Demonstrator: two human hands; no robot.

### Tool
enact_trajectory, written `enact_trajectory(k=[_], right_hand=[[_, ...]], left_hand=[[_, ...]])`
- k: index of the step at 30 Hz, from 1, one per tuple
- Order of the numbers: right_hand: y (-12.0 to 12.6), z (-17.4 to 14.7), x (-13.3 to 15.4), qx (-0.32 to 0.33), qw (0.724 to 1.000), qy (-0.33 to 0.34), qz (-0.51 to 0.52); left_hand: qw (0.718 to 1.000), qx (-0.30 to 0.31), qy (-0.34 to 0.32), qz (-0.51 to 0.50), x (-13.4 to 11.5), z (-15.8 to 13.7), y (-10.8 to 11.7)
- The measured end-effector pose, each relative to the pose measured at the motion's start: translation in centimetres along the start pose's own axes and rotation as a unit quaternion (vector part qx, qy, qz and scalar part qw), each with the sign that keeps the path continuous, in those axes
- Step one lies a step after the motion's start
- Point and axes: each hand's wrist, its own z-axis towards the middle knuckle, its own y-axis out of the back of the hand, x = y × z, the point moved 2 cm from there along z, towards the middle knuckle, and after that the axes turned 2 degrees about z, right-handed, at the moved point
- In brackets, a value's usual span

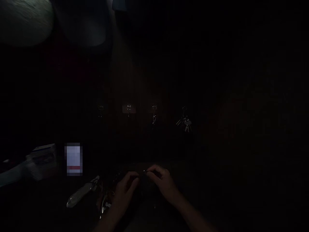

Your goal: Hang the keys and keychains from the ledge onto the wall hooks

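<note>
The picture is very dark. My right hand (164,182) is closed in a pinch, with a small shiny piece (144,171) at its fingertips, too small and dim to name. Close by on the left, my left hand (124,188) has its thumb and fingers brought together; whatever may be between them is lost in shadow. A gap separates the two hands. Beside my left wrist lie some shiny, tangled small things (103,204) that I cannot make out. Further left is a long, pale, rounded object (80,195) with a narrower end.
Ahead, several small metal hooks (129,108) form a row; a bunch of keys (187,123) hangs at its right end. At left are a whitish package (44,161) and a pixelated bright rectangle (73,159). Large pale shapes (24,22) fill the upper left.
</note>
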Motion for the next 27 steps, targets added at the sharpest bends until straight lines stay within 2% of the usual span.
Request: enact_trajectory(k=[4,9,16,21,27], right_hand=[[1.9,2.7,1.5,-0.077,0.996,-0.025,0.032],[4.3,6.6,4.2,-0.147,0.988,-0.004,0.037],[5.9,11.3,7.9,-0.211,0.971,0.097,0.062],[6.1,13.8,8.0,-0.233,0.965,0.102,0.066],[5.8,14.6,6.4,-0.22,0.971,0.072,0.065]], left_hand=[[1.0,0.011,-0.011,0.027,1.4,0.5,0.1],[0.998,-0.006,0.015,0.053,3.1,1.3,0.1],[0.999,-0.003,0.024,0.047,2.9,1.4,0.1],[0.998,-0.001,0.042,0.048,2.7,1.5,0.1],[0.998,-0.006,0.039,0.042,2.7,1.5,0.1]])
